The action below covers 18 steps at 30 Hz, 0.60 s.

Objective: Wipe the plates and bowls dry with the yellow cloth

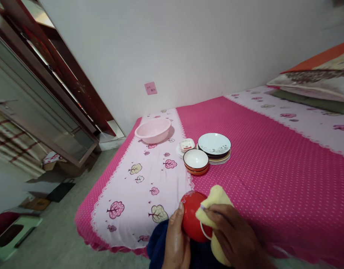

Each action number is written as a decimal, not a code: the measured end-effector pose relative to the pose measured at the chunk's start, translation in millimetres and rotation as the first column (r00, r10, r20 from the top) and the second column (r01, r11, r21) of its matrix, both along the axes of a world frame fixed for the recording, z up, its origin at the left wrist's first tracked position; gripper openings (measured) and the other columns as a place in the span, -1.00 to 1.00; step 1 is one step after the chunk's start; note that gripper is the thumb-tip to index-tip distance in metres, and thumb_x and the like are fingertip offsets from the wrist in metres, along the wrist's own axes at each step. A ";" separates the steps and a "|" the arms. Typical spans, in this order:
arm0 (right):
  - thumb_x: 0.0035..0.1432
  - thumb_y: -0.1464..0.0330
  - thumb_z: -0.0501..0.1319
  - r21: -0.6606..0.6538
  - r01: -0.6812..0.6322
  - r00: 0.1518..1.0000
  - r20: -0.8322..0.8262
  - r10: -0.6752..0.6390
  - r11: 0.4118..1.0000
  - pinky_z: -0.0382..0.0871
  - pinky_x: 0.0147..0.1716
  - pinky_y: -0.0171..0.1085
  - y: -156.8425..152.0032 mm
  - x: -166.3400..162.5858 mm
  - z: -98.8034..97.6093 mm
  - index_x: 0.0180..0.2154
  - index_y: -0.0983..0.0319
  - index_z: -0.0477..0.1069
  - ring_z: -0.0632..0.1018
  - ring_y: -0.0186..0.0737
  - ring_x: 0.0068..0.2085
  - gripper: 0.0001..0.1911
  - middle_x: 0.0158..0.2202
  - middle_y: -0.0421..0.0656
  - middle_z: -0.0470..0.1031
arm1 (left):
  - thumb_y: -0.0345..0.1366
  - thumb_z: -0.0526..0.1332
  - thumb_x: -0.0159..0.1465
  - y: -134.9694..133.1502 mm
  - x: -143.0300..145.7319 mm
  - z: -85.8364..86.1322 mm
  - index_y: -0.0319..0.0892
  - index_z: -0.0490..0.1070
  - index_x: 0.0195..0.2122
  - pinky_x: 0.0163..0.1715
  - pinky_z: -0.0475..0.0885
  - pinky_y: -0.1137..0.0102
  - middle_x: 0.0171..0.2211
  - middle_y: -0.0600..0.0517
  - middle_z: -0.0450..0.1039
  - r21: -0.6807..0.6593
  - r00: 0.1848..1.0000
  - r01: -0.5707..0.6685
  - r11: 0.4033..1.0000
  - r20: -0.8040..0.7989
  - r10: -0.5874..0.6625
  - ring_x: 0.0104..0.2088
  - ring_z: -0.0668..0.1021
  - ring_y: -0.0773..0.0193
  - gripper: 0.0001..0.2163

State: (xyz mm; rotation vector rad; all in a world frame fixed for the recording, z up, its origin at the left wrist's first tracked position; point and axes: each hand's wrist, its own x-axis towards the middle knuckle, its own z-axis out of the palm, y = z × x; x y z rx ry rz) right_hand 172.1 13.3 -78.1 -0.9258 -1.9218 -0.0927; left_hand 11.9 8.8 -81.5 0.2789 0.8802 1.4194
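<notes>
My left hand grips the left side of a red bowl, thumb along its rim edge. The bowl is tilted, its outside toward me, and part of a white ring shows on its underside. In my right hand is a bunched yellow cloth, pressed against the bowl's right side. The cloth hides part of the bowl. Just beyond stand two stacked orange bowls with white insides, a small white square dish on a stack of white dishes, and a stack of plates with a floral white one on top.
A pink basin rests on the bed near the wall. Pillows lie at the far right. Left of the bed are the floor, a green stool and an open door.
</notes>
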 end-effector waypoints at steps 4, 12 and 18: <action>0.38 0.46 0.05 -0.002 0.085 0.996 -0.019 -0.085 0.996 0.60 -0.10 -0.18 8.4 8.0 -11.4 0.01 0.23 0.42 0.63 -0.09 -0.11 -0.74 -0.15 -0.02 0.59 | -0.22 0.40 0.26 2.0 -3.0 -3.2 -0.22 0.63 -0.06 0.14 0.48 0.21 -0.04 -0.14 0.65 -0.008 0.998 -0.062 0.998 0.026 0.062 0.05 0.61 0.06 -0.73; 0.27 0.41 0.14 -0.388 -0.308 0.937 -0.281 0.206 0.869 0.64 -0.23 -0.31 -8.8 -0.1 -3.2 -0.17 0.12 0.50 0.68 -0.15 -0.26 -0.82 -0.27 -0.17 0.66 | -0.35 0.34 0.31 13.0 -19.5 2.8 -0.20 0.61 -0.04 0.04 0.56 0.30 -0.06 -0.11 0.67 -0.097 0.971 -0.229 0.969 0.050 0.235 -0.06 0.67 0.14 -0.79; 0.40 0.19 0.05 -0.565 0.020 0.946 -0.257 -0.199 0.825 0.63 -0.48 -0.23 -8.1 41.7 -24.1 -0.02 0.11 0.55 0.72 -0.02 -0.33 -0.66 -0.31 -0.13 0.70 | -0.37 0.37 0.28 6.7 -21.6 11.9 -0.19 0.64 -0.11 0.06 0.55 0.29 -0.11 -0.10 0.68 -0.026 0.964 -0.259 0.965 0.049 0.260 -0.11 0.67 0.18 -0.84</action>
